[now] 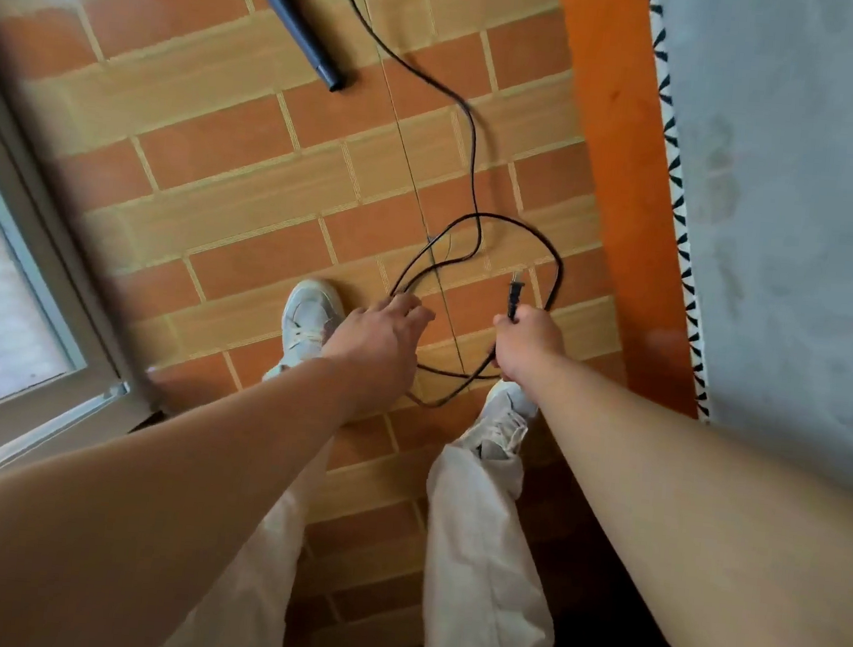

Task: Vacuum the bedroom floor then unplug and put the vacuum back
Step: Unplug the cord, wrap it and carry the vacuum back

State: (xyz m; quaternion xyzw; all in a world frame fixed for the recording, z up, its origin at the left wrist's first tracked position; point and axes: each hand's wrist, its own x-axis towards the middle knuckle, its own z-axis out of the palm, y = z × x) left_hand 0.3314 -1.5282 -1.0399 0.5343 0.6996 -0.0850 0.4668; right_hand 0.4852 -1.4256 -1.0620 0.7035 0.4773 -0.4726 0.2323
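The black vacuum cord (472, 162) runs from the top of the view down over the tiled floor and forms loops in front of me. My right hand (528, 345) grips the cord just below its black plug (514, 296), whose prongs point away from me. My left hand (387, 333) reaches to the left side of the loops, its fingers curled on a strand of the cord. A dark grey vacuum tube (296, 18) lies on the floor at the top, its open end toward me.
An orange bed frame (627, 186) with a grey patterned cover (796, 201) runs along the right. A glass door or window frame (33, 258) stands at the left. My two white shoes (308, 320) stand on the brick-patterned tiles under my hands.
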